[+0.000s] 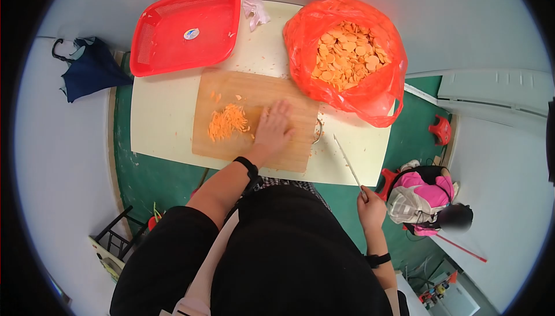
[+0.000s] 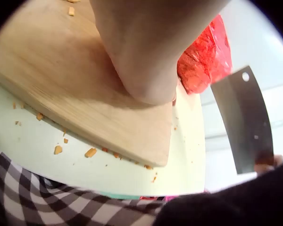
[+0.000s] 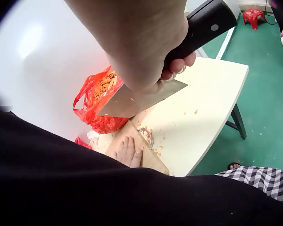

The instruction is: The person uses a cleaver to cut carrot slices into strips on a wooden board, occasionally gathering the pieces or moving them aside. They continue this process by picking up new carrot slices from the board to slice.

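My left hand [image 1: 275, 126] lies flat with straight fingers on the wooden cutting board [image 1: 283, 161]. Just left of it on the board is a small heap of orange shreds [image 1: 227, 123], likely carrot, with a few loose bits around. Out past the board's right side, my right hand [image 1: 372, 211] grips a cleaver by its black handle [image 3: 205, 29]. The broad steel blade of the cleaver [image 2: 244, 118] is held up in the air, seen nearly edge-on in the head view. What lies under the left palm is hidden.
A red plastic bag [image 1: 300, 56] full of round orange slices [image 1: 347, 56] stands at the back right. A red basket [image 1: 173, 44] sits at the back left, beside a crumpled pink cloth [image 1: 255, 12]. Orange crumbs dot the pale table [image 1: 162, 122]. Another person [image 1: 425, 194] is at the right.
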Demonstrator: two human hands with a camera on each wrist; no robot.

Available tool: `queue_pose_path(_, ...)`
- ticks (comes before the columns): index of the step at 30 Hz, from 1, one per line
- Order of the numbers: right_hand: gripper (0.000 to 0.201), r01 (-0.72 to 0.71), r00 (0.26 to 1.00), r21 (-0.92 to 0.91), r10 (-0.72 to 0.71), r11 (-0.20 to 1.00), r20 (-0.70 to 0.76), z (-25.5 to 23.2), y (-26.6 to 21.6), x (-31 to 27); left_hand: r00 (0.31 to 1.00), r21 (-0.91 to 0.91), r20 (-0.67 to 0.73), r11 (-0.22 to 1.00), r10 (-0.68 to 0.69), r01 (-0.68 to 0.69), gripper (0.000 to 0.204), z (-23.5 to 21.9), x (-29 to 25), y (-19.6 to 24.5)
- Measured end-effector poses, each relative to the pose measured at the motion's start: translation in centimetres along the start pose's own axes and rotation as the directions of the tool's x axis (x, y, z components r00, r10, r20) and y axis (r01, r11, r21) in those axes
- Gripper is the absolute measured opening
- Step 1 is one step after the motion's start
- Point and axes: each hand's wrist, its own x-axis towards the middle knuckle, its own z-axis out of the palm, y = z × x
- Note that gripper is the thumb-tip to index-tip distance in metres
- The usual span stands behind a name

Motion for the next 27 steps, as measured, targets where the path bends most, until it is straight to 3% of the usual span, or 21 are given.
queue_pose_path(2, 0.024, -0.016, 0.999, -0.012, 0.017, 1.0, 0.029, 0.0, -0.3, 0.1, 0.972, -0.05, 0.002, 0.971, -0.233, 0.233, 0.065, -0.8, -0.7, -1.9)
queue_pose_path(5, 0.024, 0.016, 0.998, -0.014, -0.015, 1.0, 0.059, 0.3, -0.6, 0.5, 0.939, -0.026, -0.089, 0.943, -0.332, 0.331, 0.064, -0.5, -2.3, -4.4)
queue_pose_path(12, 0.023, 0.068, 0.986, -0.037, -0.062, 0.997, 0.153, 0.8, -4.4, 1.6, 0.916, 0.04, -0.122, 0.921, -0.382, 0.389, 0.059, -2.8, -4.6, -7.0)
queue_pose_path(14, 0.021, 0.11, 0.973, -0.059, -0.095, 0.992, 0.212, 1.2, -5.7, 1.8, 0.897, -0.233, -0.266, 0.926, -0.354, 0.297, 0.048, -4.3, -4.9, -8.0)
queue_pose_path(15, 0.021, 0.109, 0.973, -0.059, -0.095, 0.992, 0.21, 1.6, -6.3, 2.0, 0.897, -0.232, -0.268, 0.927, -0.353, 0.295, 0.048, -5.1, -5.0, -8.8)
queue_pose_path(17, 0.02, 0.147, 0.958, -0.061, -0.127, 0.987, 0.256, 2.6, -7.2, 2.1, 0.853, -0.539, -0.161, 0.769, -0.496, 0.345, 0.035, -6.3, -5.0, -11.1)
queue_pose_path(18, 0.02, 0.145, 0.959, -0.059, -0.125, 0.988, 0.253, 2.8, -7.7, 2.1, 0.855, -0.538, -0.163, 0.771, -0.492, 0.341, 0.035, -6.5, -5.0, -12.6)
queue_pose_path(20, 0.019, 0.145, 0.958, -0.047, -0.128, 0.988, 0.257, 3.4, -8.8, 1.9, 0.767, -0.55, -0.235, 0.733, -0.597, 0.401, 0.027, -6.2, -4.8, -15.4)
queue_pose_path(24, 0.019, 0.092, 0.962, -0.031, -0.081, 0.995, 0.26, 3.8, -10.8, 1.2, 0.76, -0.596, -0.181, 0.685, -0.624, 0.419, 0.024, -5.8, -3.7, -18.1)
queue_pose_path(26, 0.02, 0.034, 0.968, -0.021, -0.027, 0.999, 0.25, 3.9, -11.5, 0.8, 0.834, -0.57, -0.055, 0.703, -0.549, 0.425, 0.021, -6.2, -3.1, -18.8)
queue_pose_path(27, 0.02, 0.026, 0.968, -0.023, -0.02, 0.999, 0.251, 4.0, -11.6, 0.6, 0.837, -0.572, -0.051, 0.703, -0.544, 0.422, 0.021, -5.9, -2.9, -19.1)
